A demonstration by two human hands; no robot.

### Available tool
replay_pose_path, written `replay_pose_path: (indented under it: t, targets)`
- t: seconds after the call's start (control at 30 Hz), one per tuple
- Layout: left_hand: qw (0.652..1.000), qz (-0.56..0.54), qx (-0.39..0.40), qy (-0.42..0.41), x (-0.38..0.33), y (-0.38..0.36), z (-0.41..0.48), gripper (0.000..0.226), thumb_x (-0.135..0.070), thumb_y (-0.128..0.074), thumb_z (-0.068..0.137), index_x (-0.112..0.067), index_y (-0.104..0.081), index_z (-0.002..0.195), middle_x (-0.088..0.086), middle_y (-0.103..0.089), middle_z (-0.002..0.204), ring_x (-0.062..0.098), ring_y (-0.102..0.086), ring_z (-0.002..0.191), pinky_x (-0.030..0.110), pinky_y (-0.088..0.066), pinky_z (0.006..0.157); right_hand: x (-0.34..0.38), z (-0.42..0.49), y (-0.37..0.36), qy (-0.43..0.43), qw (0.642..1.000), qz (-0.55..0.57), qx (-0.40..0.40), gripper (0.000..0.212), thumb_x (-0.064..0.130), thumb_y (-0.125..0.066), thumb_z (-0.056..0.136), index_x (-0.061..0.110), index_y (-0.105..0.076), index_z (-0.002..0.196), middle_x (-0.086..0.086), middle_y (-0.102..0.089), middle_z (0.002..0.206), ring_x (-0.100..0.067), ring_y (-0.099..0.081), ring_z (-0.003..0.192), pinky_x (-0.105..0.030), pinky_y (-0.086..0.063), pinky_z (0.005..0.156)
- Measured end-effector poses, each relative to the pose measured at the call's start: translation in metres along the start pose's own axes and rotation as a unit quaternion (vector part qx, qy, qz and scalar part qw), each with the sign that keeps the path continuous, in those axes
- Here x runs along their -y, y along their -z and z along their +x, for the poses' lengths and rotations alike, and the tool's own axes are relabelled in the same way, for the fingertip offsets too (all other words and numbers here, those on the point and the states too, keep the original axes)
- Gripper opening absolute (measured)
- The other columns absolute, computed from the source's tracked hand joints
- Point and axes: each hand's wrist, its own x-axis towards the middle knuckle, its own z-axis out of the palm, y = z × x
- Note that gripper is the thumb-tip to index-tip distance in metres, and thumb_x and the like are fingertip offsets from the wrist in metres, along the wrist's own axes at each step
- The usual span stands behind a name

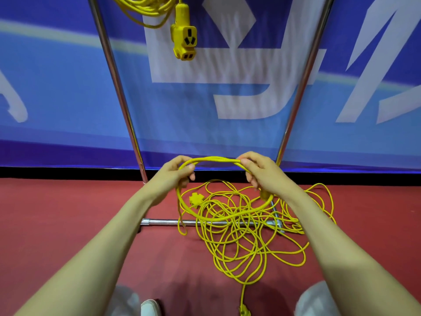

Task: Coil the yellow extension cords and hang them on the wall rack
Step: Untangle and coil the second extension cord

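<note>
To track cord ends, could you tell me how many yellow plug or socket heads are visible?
3: yellow socket block hanging at top; yellow head on red floor below the left hand; yellow plug at bottom edge. The cord tangle may hide more.

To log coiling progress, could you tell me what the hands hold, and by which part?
A yellow extension cord loop: the left hand grips its upper left side, the right hand its upper right.
</note>
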Motion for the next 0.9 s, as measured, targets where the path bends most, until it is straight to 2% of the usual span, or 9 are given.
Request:
replay_pose_path:
  t: [0.07,0.13,0.27,0.37,0.5,0.6,0.73,0.83,0.9]
  targets:
    - [1.0,-0.025,0.014,0.007,0.002,-0.004,0.001,0.015,-0.004,-0.046,0.099,-0.011,-0.058,0.106,-0.001,-0.061,0.068,0.01,-0.053,0.055,0.021,-0.044,0.059,0.003,0.002,0.003,-0.002,0.994,0.109,0.031,0.015,0.018,-0.041,0.102,0.021,-0.055,0.099,-0.004,-0.056,0.067,-0.012,-0.052,0.046,-0.02,-0.043,0.043]
    - [0.999,-0.023,0.025,0.001,-0.001,-0.004,0.001,0.019,-0.007,-0.044,0.1,-0.009,-0.06,0.109,0.0,-0.061,0.072,0.01,-0.049,0.054,0.019,-0.041,0.058,0.006,0.0,0.006,0.006,0.994,0.092,0.059,0.014,0.018,-0.039,0.102,0.021,-0.052,0.098,-0.004,-0.064,0.079,-0.013,-0.056,0.049,-0.022,-0.047,0.045]
    - [0.995,0.082,0.047,0.012,-0.007,-0.006,0.001,0.044,-0.037,-0.037,0.103,-0.006,-0.062,0.082,0.0,-0.04,0.055,0.01,-0.03,0.048,0.024,-0.026,0.052,-0.001,-0.003,0.009,0.044,0.979,-0.188,0.067,0.018,0.02,-0.04,0.101,0.023,-0.057,0.105,0.001,-0.07,0.091,-0.012,-0.068,0.068,-0.033,-0.055,0.069]
    - [0.995,0.085,0.049,0.036,-0.007,-0.011,-0.002,0.031,-0.023,-0.044,0.102,-0.011,-0.065,0.082,-0.001,-0.047,0.058,0.006,-0.035,0.046,0.019,-0.029,0.049,-0.007,0.002,0.009,0.034,0.956,-0.292,0.022,0.018,0.028,-0.044,0.099,0.028,-0.062,0.105,0.01,-0.07,0.096,-0.015,-0.065,0.091,-0.039,-0.051,0.082]
    - [0.994,0.006,0.091,0.056,-0.007,-0.007,-0.003,0.02,-0.007,-0.045,0.097,-0.005,-0.065,0.095,0.001,-0.051,0.066,0.01,-0.046,0.054,0.02,-0.037,0.058,-0.004,-0.003,0.008,0.046,0.985,-0.166,0.01,0.008,0.02,-0.065,0.088,0.026,-0.067,0.092,0.008,-0.07,0.086,-0.015,-0.064,0.089,-0.032,-0.047,0.082]
    - [0.99,-0.012,0.12,0.066,-0.01,-0.009,-0.004,0.024,-0.019,-0.052,0.093,-0.007,-0.066,0.108,-0.002,-0.051,0.068,0.008,-0.041,0.053,0.019,-0.034,0.054,0.001,-0.004,-0.001,0.065,0.989,-0.135,-0.004,0.016,0.014,-0.072,0.081,0.028,-0.063,0.081,0.005,-0.069,0.082,-0.016,-0.064,0.086,-0.029,-0.045,0.078]
    - [0.987,0.035,0.154,0.022,-0.013,-0.019,-0.005,0.018,-0.025,-0.058,0.093,-0.011,-0.067,0.097,-0.004,-0.048,0.066,0.005,-0.031,0.051,0.018,-0.024,0.051,0.0,0.003,-0.003,0.082,0.983,-0.153,-0.067,0.016,0.019,-0.073,0.08,0.026,-0.058,0.08,0.007,-0.054,0.083,-0.011,-0.057,0.072,-0.032,-0.045,0.072]
    - [0.997,0.002,0.077,-0.023,-0.015,-0.023,-0.001,0.013,-0.014,-0.054,0.096,-0.011,-0.066,0.097,-0.002,-0.055,0.071,0.002,-0.033,0.051,0.015,-0.027,0.05,0.002,0.001,-0.007,0.08,0.991,-0.106,0.012,0.007,0.016,-0.06,0.09,0.019,-0.055,0.093,0.001,-0.054,0.082,-0.012,-0.051,0.063,-0.028,-0.039,0.064]
    - [0.998,-0.038,0.051,-0.022,-0.018,-0.021,-0.001,0.016,-0.008,-0.052,0.095,-0.01,-0.066,0.103,-0.002,-0.062,0.072,0.002,-0.033,0.05,0.014,-0.028,0.048,0.005,-0.001,-0.012,0.069,0.992,-0.075,0.073,0.012,0.015,-0.049,0.095,0.021,-0.056,0.102,0.003,-0.063,0.082,-0.018,-0.056,0.072,-0.034,-0.044,0.071]
